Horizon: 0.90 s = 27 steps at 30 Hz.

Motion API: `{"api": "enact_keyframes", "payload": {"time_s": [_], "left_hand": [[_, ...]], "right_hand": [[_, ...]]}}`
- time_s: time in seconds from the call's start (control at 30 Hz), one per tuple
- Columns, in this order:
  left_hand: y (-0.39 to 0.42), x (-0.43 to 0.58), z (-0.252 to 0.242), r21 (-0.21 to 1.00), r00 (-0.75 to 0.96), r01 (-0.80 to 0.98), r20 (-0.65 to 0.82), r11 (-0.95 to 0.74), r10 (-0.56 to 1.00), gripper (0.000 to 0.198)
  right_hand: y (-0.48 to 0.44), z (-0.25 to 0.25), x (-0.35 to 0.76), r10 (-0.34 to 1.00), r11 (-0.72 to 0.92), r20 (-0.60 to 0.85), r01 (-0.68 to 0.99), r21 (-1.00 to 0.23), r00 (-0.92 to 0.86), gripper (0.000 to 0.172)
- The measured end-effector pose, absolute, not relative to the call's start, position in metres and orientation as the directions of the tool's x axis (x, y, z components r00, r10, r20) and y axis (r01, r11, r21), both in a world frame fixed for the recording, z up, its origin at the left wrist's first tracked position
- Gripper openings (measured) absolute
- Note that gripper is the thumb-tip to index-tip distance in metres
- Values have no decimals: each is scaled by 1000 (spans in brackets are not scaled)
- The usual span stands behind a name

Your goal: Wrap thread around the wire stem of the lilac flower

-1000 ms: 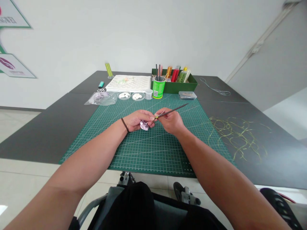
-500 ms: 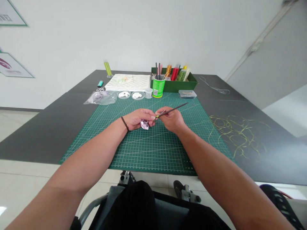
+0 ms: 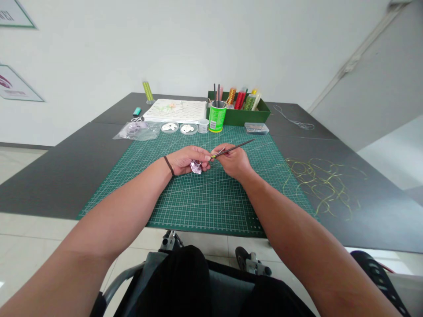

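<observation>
1. Over the middle of the green cutting mat (image 3: 198, 202), nearer its far edge, your left hand (image 3: 185, 159) and right hand (image 3: 233, 162) meet at a dark stick (image 3: 233, 148).
2. Your left thumb and fingers pinch the stick's left end with no gap visible between them. At those same fingers sits a lilac petal-like piece (image 3: 195, 167), below and left of the stick; you cannot tell from this view whether the two are joined.
3. Your right fingers are curled together around the shaft, their tips close beside a yellow-green band (image 3: 213, 156). Some fingers are hidden, so how firm that hold is cannot be told.
4. The stick's long axis slants away from your left fingertips, across the top of your right hand, its free tip pointing toward the mat's far right corner.
5. Judge by the band: it lies between your two sets of fingertips, near both, with the long free length all on your right side.
6. Across the mat's right edge, onto the bench (image 3: 99, 158), spreads loose yellow-green thread (image 3: 322, 178), nearer your right hand.
</observation>
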<state>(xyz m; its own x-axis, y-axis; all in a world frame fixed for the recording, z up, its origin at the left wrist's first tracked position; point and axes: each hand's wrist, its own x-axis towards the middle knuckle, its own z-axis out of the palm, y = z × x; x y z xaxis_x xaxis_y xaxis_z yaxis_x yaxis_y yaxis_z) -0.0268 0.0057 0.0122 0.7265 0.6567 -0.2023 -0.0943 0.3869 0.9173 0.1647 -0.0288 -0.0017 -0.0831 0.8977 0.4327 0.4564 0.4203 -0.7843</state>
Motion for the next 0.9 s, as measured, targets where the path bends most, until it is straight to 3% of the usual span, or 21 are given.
{"api": "enact_keyframes", "payload": {"time_s": [0.9], "left_hand": [[5,-25,12,927,722,-107,-176,360,669,18]], "right_hand": [[-29,-2,166,892,422,445,515,-746,-87,10]]}}
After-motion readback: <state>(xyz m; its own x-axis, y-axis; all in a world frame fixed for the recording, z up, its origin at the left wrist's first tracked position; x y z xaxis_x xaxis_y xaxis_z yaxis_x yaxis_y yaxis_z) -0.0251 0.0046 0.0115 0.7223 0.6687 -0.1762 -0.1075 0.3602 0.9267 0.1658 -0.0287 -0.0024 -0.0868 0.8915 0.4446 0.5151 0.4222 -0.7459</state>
